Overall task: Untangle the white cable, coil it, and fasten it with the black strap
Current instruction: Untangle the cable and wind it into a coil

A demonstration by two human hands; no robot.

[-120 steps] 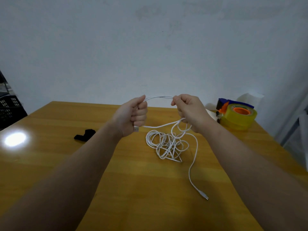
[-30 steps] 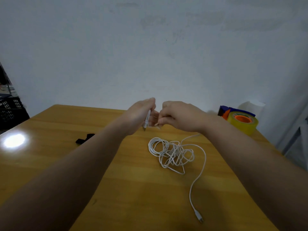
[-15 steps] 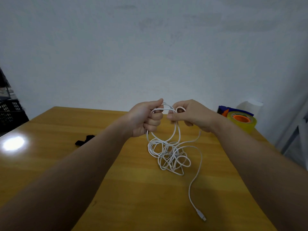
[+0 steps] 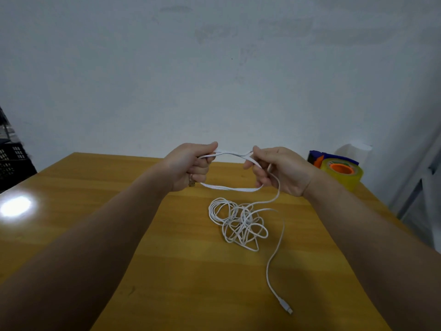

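Both hands are raised above the worktop (image 4: 95,187), just behind the tangle (image 4: 238,223). Left hand (image 4: 188,166): fingers curled in a fist round the cable (image 4: 229,188), thumb laid over the top. Right hand (image 4: 284,170): fingers curled, pinching the same strands.

Between the hands the cable runs in a flat loop. The upper strands are taut and cross close to the right hand. The lower strand sags a little. From the right hand a single strand drops down to the tangle.

The tangle lies on the worktop in loose overlapping loops, snarled in the middle. One free length leaves the tangle's right side and curves toward the camera. It ends in a plug (image 4: 285,308) lying flat on the wood, well in front of the tangle.

A tape roll (image 4: 343,175), yellow with an orange core, sits behind and right of the tangle, by the worktop's far right corner. A black crate (image 4: 12,163) stands far left of the tangle, off the worktop. There is a glare patch on the wood, left of the tangle.
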